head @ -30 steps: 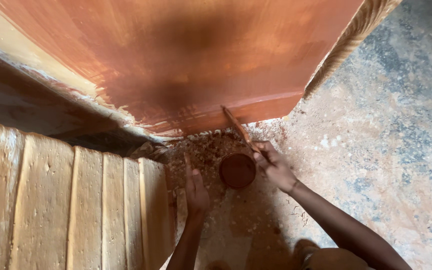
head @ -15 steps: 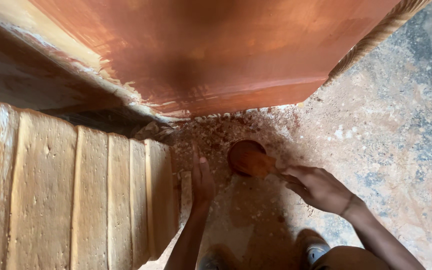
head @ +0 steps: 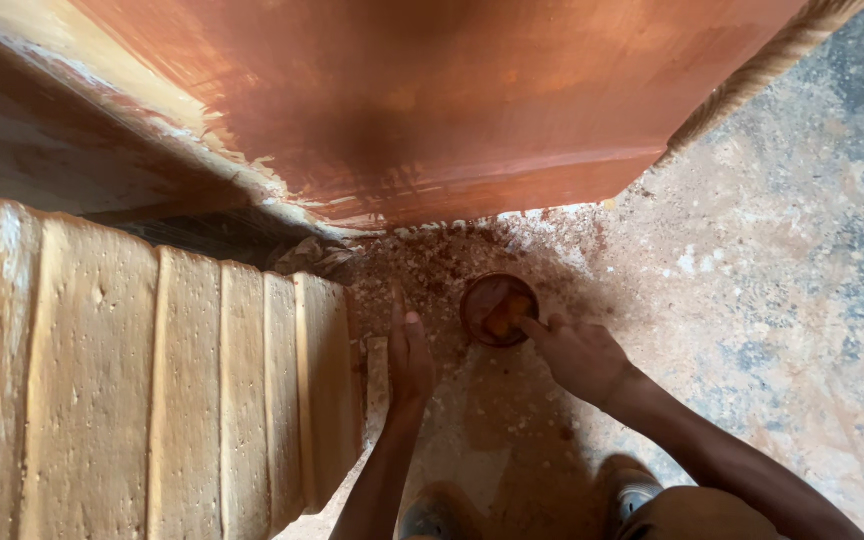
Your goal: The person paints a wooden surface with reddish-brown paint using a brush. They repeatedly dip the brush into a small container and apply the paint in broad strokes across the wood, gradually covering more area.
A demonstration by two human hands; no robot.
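Observation:
A small round cup (head: 487, 300) of reddish-brown stain stands on the dusty floor, with an orange lump inside it. My right hand (head: 582, 355) reaches to the cup's right rim, with the index finger and thumb at its edge; whether they grip anything is hidden. My left hand (head: 410, 355) hangs flat and holds nothing, its fingers straight and pointing forward. It is left of the cup, close beside a ribbed pale wooden piece (head: 152, 380).
A large wooden panel (head: 452, 100) coated in wet reddish-brown stain stands above the cup, with a rope-like carved edge (head: 762, 70) at its right. Wood shavings (head: 422, 265) litter the concrete floor (head: 782, 300). My shoes (head: 632, 495) show at the bottom.
A second ago my right hand held a stick-like tool over the cup. It then pulled away to the right, open, and has now come back to the cup's rim. The left hand has barely moved.

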